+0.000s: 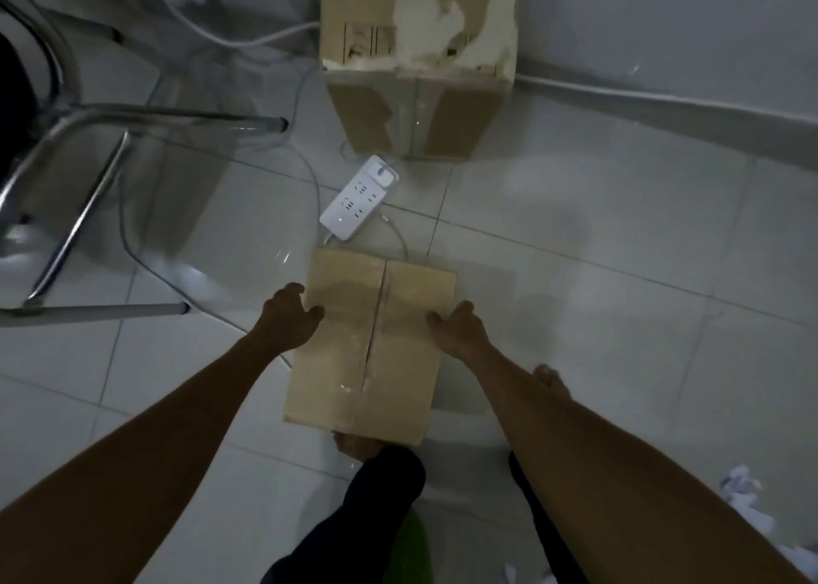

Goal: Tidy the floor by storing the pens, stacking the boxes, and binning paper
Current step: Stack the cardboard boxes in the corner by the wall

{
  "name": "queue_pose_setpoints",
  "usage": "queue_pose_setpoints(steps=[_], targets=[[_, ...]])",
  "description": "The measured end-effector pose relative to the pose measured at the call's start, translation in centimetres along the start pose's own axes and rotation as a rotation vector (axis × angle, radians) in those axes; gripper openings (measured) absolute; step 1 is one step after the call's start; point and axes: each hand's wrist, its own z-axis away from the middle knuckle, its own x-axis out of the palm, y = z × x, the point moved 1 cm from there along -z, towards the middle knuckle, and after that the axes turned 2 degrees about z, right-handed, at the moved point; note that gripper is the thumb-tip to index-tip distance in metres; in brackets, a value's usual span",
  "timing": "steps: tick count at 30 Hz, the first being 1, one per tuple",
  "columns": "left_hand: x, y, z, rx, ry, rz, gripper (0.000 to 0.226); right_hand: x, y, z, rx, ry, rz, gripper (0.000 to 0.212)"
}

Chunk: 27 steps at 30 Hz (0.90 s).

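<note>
A: Ground first?

B: Pale tiled floor, glossy, running out past both hands to a wall.

A: Biggest item?

B: Metal-framed chair, well off to the left of the left hand, legs on the tiles.

A: Next?

B: Big box, brown cardboard with torn white patches. It stands straight ahead of the hands against the wall, well apart from them.

A: The one in play?

B: Small box, flat brown cardboard with a seam down its top. It sits between the two hands. Its near end hides part of a bare foot.

A: Grip?

B: Left hand clasps the left edge, thumb on top, fingers curled down the side. Right hand clasps the right edge the same way. Both arms are bare and stretched forward.

A: Smaller bits?

B: White power strip on the floor just beyond the fingertips, between the small box and the big one, with one plug in it. Crumpled paper, white, lies behind and to the right of the right hand, beside that forearm.

A: Pens?

B: Cannot tell.
</note>
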Motion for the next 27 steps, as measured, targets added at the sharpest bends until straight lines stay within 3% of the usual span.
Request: queue_pose_setpoints(steps=[5, 12, 27], targets=[[2.6, -1.5, -4.1, -0.074, 0.002, 0.113, 0.07, 2.8, 0.5, -3.1, 0.164, -0.032, -0.153, 0.08], [6.2, -4.7, -5.6, -0.266, -0.114, 0.312, 0.074, 6.2, 2.1, -3.7, 0.275, -0.094, -0.308, 0.1], [2.0, 0.8, 0.1, -0.069, -0.077, 0.274, 0.059, 0.1, 0.8, 1.7, 0.235, 0.163, -0.346, 0.075]])
